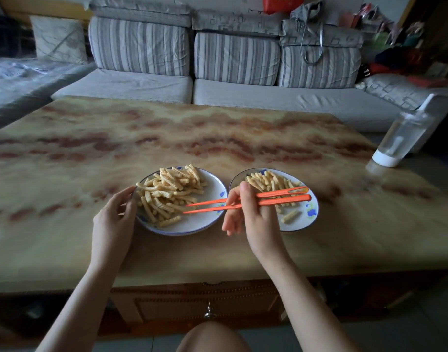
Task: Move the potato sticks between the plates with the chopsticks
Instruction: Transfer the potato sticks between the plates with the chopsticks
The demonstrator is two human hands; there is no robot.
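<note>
1. The right hand (248, 214) was closed around a pair of orange plastic chopsticks (245, 201), gripping them near mid-length; their tapered tips pointed left over the left white plate with the blue rim (210, 189) and sat slightly parted, holding nothing that could be made out.
2. The left hand (115, 219) rested half curled at that plate's left rim, fingertips touching the edge as if steadying it, clasping nothing.
3. The pale yellow crinkle-cut potato sticks (169, 191) lay heaped on the left plate, the bigger pile; a smaller batch lay on the right white plate with blue flowers (309, 212), one stick apart near its front.
4. Both plates stood just beside each other on the marbled tan table (217, 138).
5. The sticks looked light, dry, stiff and brittle; a hard pinch would likely have snapped one.
6. Their ridges probably gave smooth plastic tips some bite, so taking one across its middle seemed safest.
7. A loose stick at the heap's near edge looked easier than one tangled in the pile.
</note>
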